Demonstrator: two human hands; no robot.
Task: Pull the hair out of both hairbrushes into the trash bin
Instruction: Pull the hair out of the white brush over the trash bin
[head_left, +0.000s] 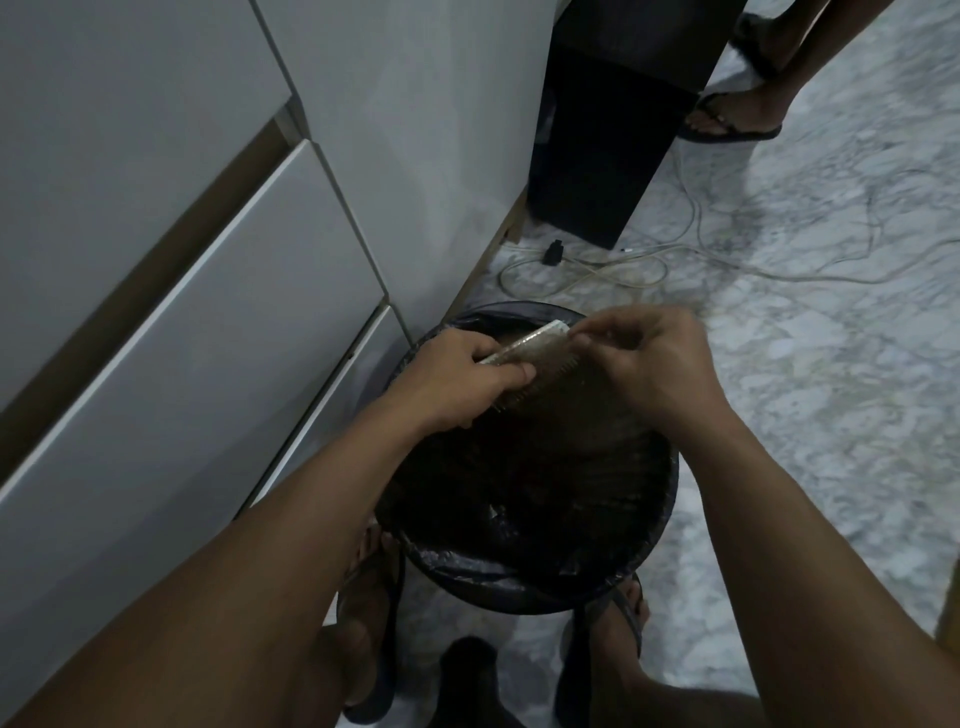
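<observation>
The comb-like hairbrush (524, 358) is hanging over the far part of the trash bin (660, 535), its long axis running from about eight o'clock, where it is gripped, up to two o'clock, where its pale free end is pointing. Its teeth are facing down and toward the wearer, over the bin's dark interior.

The left hand (457, 374) is closing around the eight o'clock end, thumb lying along the near side and fingers wrapping the back, holding the brush steady. The right hand (654, 358) is sitting at three o'clock from the brush, just beside its free end, with thumb and forefinger pressing together in a pinch at the teeth; whether any hair is caught between them is too dim and fine to tell. Judging from that, the right hand is the nearer one to the working end, and a pull would likely be running along the teeth, away from the spine and down toward the bin.

Only one brush is showing; the second is not in view. The bin, lined with a dark bag, is standing against white cabinet fronts (208, 291) at nine o'clock, on a marbled floor (831, 389) with loose cables (701, 249) at one o'clock.
</observation>
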